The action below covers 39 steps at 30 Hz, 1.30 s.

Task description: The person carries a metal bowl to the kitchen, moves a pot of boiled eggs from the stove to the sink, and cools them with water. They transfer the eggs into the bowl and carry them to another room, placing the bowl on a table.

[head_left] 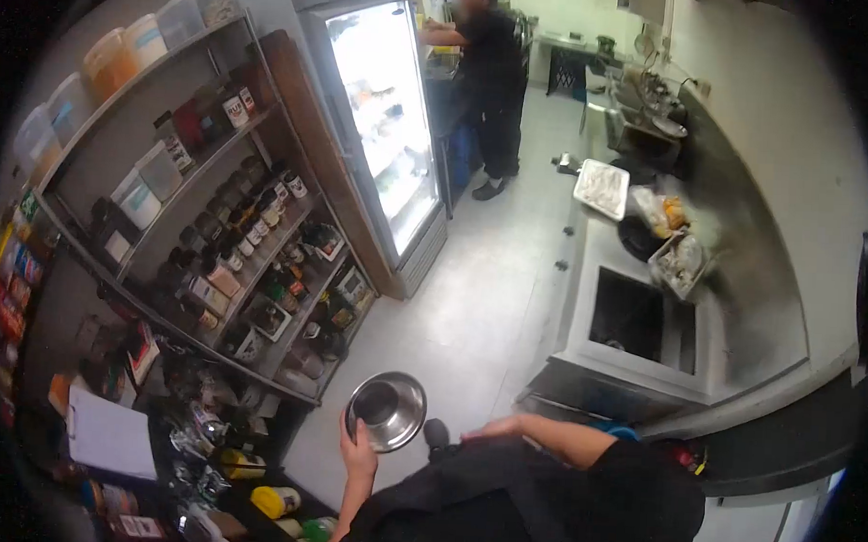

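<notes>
My left hand (358, 448) is closed on the near-left rim of a round stainless steel bowl (412, 402), held out low in front of me. A dark round patch shows in the bowl's middle; whether it is a shadow, a reflection or contents I cannot make out. Held flat at waist height, my right hand (493, 429) has its fingers stretched out and nothing in it. It is apart from the bowl, close to my black apron (474, 492).
Left stands a metal shelf (140, 65) with tubs and spice jars, beside a lit glass-door fridge (382, 116). A steel counter (571, 314) with a dark basin (629, 311), a white tray (602, 188) and bags lines the right. Another person (490, 82) stands at the back.
</notes>
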Available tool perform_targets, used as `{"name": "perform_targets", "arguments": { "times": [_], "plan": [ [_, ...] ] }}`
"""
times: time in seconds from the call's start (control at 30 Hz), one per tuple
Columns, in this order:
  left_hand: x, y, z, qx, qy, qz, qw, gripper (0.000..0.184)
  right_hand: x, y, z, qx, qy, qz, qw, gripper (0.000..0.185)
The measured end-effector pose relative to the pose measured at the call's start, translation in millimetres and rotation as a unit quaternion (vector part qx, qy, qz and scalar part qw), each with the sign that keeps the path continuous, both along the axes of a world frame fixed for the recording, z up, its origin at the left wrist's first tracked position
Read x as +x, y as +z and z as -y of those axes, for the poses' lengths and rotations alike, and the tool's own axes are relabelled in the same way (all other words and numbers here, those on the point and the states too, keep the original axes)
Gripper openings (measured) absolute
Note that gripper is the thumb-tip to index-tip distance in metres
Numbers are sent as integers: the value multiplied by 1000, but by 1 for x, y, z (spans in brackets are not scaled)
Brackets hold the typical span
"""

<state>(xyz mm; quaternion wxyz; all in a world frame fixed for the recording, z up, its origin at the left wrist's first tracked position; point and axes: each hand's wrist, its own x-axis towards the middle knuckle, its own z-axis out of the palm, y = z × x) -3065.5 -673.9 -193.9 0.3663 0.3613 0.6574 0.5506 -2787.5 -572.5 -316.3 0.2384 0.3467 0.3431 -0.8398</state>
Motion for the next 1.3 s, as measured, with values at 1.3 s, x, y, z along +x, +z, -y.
{"name": "perform_targets", "arguments": {
  "times": [1.3],
  "plan": [
    [39, -12, -794, 54, -431, -6, 901, 36, 11, 22, -534, 167, -369, 74, 911, 70]
  ]
}}
